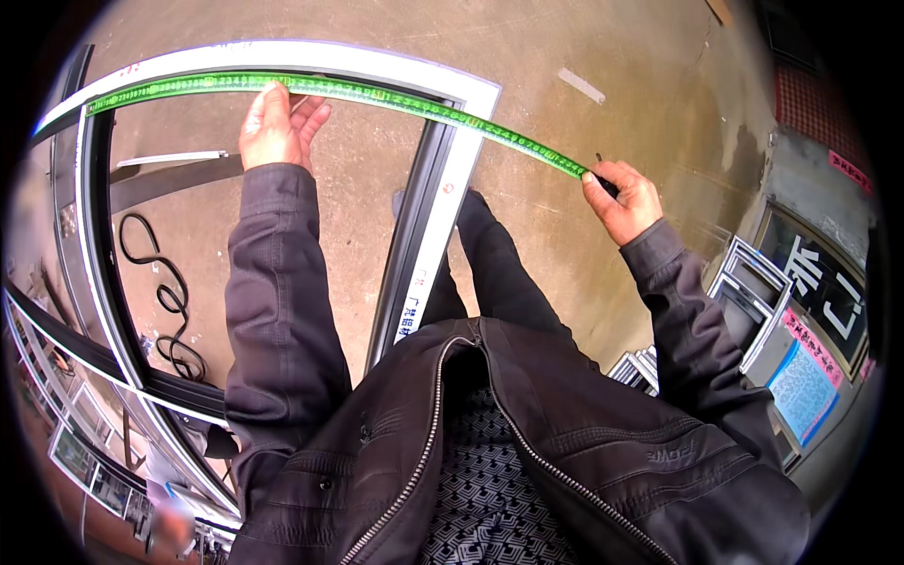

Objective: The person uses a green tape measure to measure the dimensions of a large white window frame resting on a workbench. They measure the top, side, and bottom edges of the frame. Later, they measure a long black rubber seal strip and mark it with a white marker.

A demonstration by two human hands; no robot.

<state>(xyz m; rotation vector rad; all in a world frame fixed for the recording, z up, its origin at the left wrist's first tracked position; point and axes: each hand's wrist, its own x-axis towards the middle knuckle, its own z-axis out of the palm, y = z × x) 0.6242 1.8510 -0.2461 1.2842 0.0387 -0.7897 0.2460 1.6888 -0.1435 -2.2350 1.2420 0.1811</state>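
Note:
A green tape measure (405, 102) is drawn out along the far bar of a white-and-black metal frame (440, 202), apparently a window or door frame. Its blade starts near the frame's far left corner and runs past the right corner into open air. My left hand (280, 130) pinches the blade near the middle of that bar, thumb on top and fingers curled beneath. Off to the right, beyond the frame, my right hand (625, 200) is closed around the tape's dark case, most of which the fingers hide.
Below the frame, a black cord (169, 299) lies coiled on the concrete floor (527, 66). A pale strip (581, 86) lies farther off. Smaller frames (750, 292) lean at the right near a dark sign (812, 278). More framework and a blurred figure (174, 527) are at lower left.

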